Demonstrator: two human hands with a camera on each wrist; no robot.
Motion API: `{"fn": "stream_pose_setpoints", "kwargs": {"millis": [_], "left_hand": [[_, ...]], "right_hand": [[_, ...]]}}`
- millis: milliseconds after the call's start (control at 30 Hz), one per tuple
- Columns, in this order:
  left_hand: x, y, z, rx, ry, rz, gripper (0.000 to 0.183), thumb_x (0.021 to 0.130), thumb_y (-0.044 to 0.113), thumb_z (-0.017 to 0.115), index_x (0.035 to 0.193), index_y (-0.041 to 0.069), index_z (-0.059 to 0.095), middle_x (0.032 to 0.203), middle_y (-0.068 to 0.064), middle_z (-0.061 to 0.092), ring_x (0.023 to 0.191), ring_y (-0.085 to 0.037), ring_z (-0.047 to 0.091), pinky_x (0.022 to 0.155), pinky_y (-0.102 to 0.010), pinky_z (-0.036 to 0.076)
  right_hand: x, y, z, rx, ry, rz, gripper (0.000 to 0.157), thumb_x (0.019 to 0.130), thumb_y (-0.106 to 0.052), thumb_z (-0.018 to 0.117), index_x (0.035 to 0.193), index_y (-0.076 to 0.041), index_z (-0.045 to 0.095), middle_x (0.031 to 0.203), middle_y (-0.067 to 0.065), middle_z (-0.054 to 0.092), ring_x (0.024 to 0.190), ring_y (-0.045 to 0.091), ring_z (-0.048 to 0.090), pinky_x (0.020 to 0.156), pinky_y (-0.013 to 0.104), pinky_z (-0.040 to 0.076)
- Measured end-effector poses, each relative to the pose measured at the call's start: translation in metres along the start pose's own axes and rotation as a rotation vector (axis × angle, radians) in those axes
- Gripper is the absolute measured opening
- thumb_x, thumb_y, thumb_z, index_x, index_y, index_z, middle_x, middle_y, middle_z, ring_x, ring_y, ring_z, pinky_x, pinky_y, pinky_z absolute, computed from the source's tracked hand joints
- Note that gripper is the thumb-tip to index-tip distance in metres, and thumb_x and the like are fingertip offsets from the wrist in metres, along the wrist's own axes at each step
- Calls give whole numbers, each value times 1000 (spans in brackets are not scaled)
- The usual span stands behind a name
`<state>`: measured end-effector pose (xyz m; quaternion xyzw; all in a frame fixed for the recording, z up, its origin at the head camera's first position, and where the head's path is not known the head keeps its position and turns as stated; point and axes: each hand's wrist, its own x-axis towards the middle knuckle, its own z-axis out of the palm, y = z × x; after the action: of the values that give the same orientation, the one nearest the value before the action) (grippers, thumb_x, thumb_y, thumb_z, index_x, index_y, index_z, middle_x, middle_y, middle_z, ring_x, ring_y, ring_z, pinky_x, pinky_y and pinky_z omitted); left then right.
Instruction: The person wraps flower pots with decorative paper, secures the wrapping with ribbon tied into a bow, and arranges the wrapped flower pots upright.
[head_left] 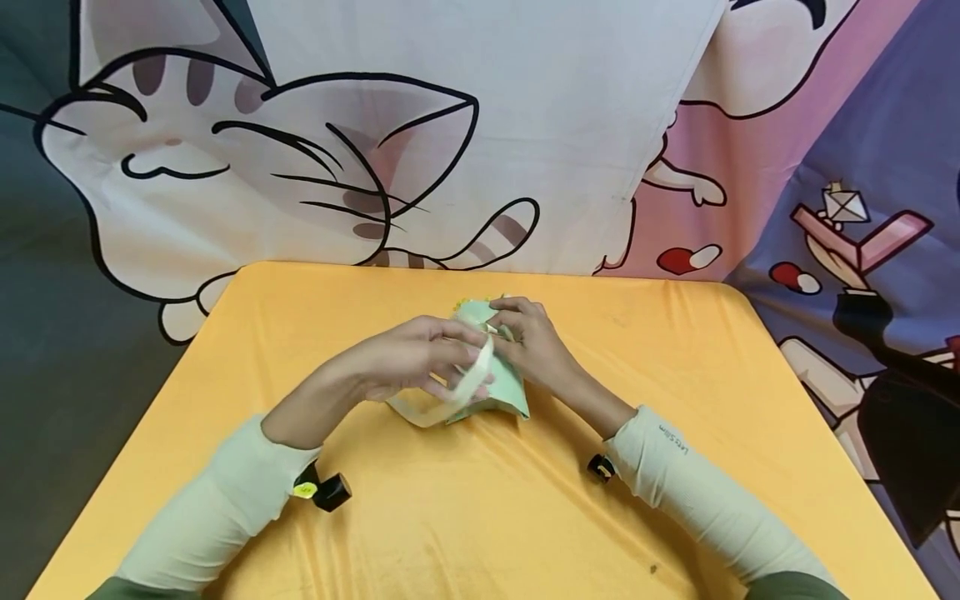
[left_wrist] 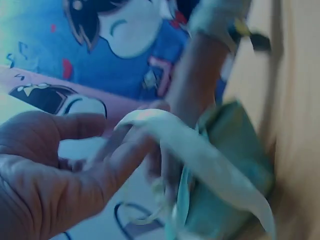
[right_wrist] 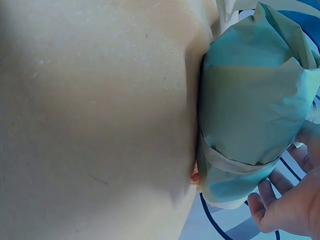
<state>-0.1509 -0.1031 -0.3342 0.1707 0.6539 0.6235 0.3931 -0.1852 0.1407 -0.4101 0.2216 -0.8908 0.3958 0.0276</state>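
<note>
Green paper wraps a small parcel [head_left: 501, 385], which is seen standing on the orange table [head_left: 675, 375] near its middle, toward the far edge. A pale cream ribbon [head_left: 457, 392] is wound round the parcel; in the right wrist view one band of it is seen crossing the green paper. A loose length of the ribbon is held up beside the parcel by the left hand [head_left: 408, 360], whose fingers [head_left: 450, 329] are curled and pinch the strip, while the free end trails down to the table on the near left side. The top of the parcel is gripped by the right hand [head_left: 528, 337], its fingers bent over the folded paper. Both forearms are covered by pale green sleeves [head_left: 697, 487], and a small black camera [head_left: 330, 492] is worn at the left wrist. Behind the table, a cloth [head_left: 300, 167] printed with a cartoon cat is hung.
</note>
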Motion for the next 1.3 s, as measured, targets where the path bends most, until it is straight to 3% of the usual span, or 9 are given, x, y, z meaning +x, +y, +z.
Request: {"fn": "stream_pose_setpoints", "kwargs": {"millis": [167,333,433,533,700,767,1067,1167,1300], "left_hand": [[1,-4,12,-96,-137,26,68,118,3,47,178,-2,14,180,-30,35,164,-45,45,119,-46,57],[1,-13,15,98,-54,29,56,118,5,53,167,-17,35,160,-33,60,147,-46,64,105,-41,65],[3,-17,14,287,34,55,34,115,14,63,136,-13,72,119,-24,84,107,-39,86,82,-39,72],[8,-20,9,508,201,161,21,109,20,73,106,2,82,86,-12,82,70,-27,82,59,-33,66],[20,-31,-9,746,585,321,22,102,15,76,123,9,73,106,-9,68,89,-20,65,76,-31,54],[24,-36,-16,741,630,316,28,103,16,75,129,7,71,115,-12,67,97,-24,63,82,-33,55],[31,-44,-16,498,413,252,15,110,15,71,115,6,81,94,-7,77,75,-21,69,66,-29,60],[28,-42,-11,610,360,381,15,108,13,71,112,7,83,84,-2,73,69,-15,62,63,-25,53],[24,-42,2,985,227,673,19,97,9,76,115,8,84,91,2,71,82,-14,62,76,-26,54]], "right_hand": [[0,1,-1,-17,-7,-6,18,108,-15,77,120,-3,82,160,20,63,149,49,49,123,70,43],[1,-1,-2,-11,-3,6,15,108,-13,75,116,-4,83,159,19,64,149,48,50,122,69,43],[0,-3,-4,6,2,19,15,108,-19,78,113,-6,83,159,19,64,151,47,49,123,69,43],[1,-3,-3,21,5,31,16,106,-23,80,109,-7,83,159,18,63,153,45,49,123,69,44],[1,-2,-2,42,-4,27,16,106,-23,80,110,-7,82,161,18,62,153,45,48,122,69,46],[1,-2,-2,47,-10,27,17,107,-24,81,110,-8,82,161,17,61,154,44,47,121,69,46],[0,-1,-2,41,-5,21,16,106,-23,80,110,-7,83,159,17,63,150,45,50,121,68,45],[1,-1,-3,37,1,5,15,106,-21,79,108,-7,84,157,19,65,148,46,51,118,67,46],[1,-2,-4,16,0,-2,14,106,-21,79,107,-7,83,157,19,65,148,46,52,116,66,48]]}}
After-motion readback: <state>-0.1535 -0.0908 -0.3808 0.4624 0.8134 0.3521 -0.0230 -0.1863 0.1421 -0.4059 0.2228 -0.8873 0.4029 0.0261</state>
